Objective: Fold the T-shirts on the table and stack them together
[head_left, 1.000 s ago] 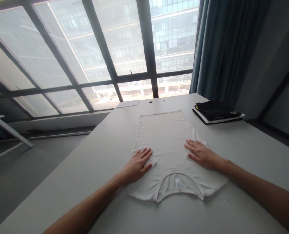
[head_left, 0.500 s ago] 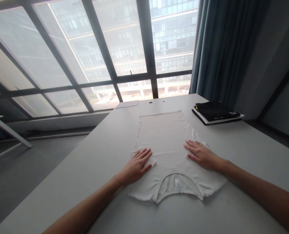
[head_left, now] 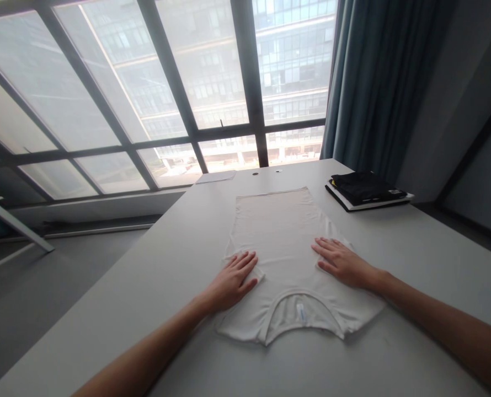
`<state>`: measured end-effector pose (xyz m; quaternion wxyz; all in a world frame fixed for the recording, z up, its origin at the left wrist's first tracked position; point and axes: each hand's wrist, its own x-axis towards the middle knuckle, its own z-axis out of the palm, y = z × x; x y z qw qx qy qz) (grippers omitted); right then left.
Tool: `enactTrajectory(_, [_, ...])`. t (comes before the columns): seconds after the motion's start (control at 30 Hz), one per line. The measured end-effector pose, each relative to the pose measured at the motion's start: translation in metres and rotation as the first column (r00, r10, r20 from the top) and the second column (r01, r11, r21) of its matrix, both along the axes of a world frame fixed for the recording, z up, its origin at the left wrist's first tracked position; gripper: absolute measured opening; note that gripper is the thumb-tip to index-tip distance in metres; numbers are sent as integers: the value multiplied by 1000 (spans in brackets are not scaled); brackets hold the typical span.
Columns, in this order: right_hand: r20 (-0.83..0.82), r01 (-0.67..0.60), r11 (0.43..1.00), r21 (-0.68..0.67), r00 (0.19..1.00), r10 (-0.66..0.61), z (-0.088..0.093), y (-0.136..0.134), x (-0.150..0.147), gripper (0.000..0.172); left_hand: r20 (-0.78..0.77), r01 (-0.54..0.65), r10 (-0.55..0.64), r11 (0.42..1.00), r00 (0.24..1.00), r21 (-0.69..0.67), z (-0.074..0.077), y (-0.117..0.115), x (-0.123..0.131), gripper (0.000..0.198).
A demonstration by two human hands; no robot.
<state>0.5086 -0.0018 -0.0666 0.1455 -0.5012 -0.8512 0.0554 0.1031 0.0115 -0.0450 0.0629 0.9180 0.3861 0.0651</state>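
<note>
A white T-shirt lies spread on the table with its round neckline toward me and its hem toward the window. Inside the collar a small pale label shows. My left hand rests flat on the shirt's left sleeve area, fingers stretched out and pointing away. On the other side, my right hand lies flat with fingers spread on the right sleeve area. Both sleeves are partly hidden under the hands and appear folded inward. Small creases run across the cloth between the hands.
The white table reaches toward large windows. At its back right lies a stack of folded black and white clothes. A thin flat sheet sits at the far left corner. A blue curtain hangs beyond the stack.
</note>
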Motion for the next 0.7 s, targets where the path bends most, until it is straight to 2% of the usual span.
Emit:
enactTrajectory(0.53, [-2,0,1000,-11,1000,0,2,-1,-1,61,-30,-4,4,1000,1000,5,0,0,0,65])
enactTrajectory(0.7, [8,3,1000,0,1000,-3,1,-1,-1,61,7,19,-19,999,1000,32,2,-2,0,64])
